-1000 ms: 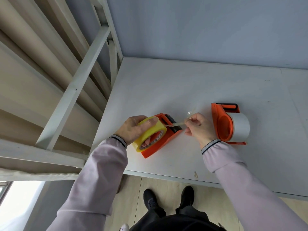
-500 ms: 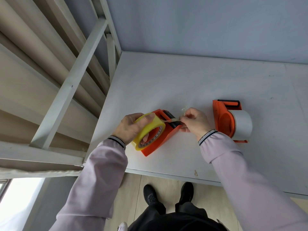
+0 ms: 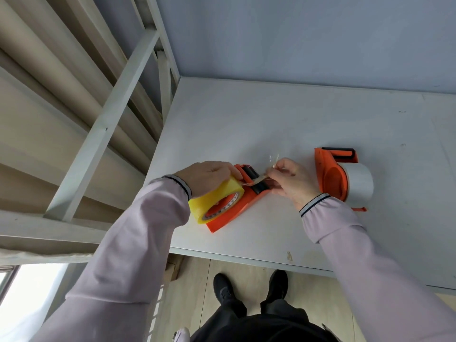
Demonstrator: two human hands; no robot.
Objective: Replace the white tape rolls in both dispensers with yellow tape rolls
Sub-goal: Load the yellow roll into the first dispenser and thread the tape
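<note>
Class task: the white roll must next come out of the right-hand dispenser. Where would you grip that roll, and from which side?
Grip the white roll around its curved outer band, coming from the right. Its right end sticks out free, while the orange dispenser plate covers its left face, so it should probably slide off rightwards.

One view only, head-worn, looking steeply down and forward onto a white table from close above. Wide-angle, with table edges bowed, wall at the top, bed frame on the left, floor and shoes at the bottom. No second view for overlap.
</note>
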